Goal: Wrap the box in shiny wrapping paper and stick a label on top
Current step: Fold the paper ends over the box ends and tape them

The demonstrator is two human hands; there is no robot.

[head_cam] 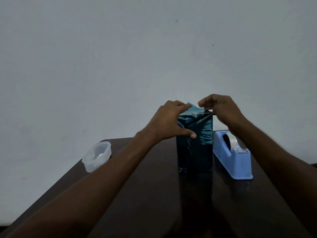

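A person's two bare hands work at the top of a tall box (pixel 195 141) standing upright on a dark wooden surface (pixel 154 194), its sides covered in shiny teal wrapping paper (pixel 202 127) that creases and catches the light. The left hand (pixel 169 121) grips the box's upper left side, its thumb pressed across the near face and its fingers (pixel 180 104) reaching over the top edge, where they hold a raised flap of the paper. The right hand (pixel 221 109) is at the upper right corner, its fingers curled and pinched close together at the loose paper there; whether they clamp the paper itself or something small against it cannot be told in the dim light. Both forearms stretch in from the bottom corners of the view. Just beside the box on its right, a light blue tape dispenser (pixel 229 157) sits on the surface with a roll of clear tape (pixel 231 140) mounted in it. Well apart on the left, near the surface's edge, stands a small translucent plastic container (pixel 97 156) with something pale inside. A plain grey wall (pixel 120 57) fills the background.
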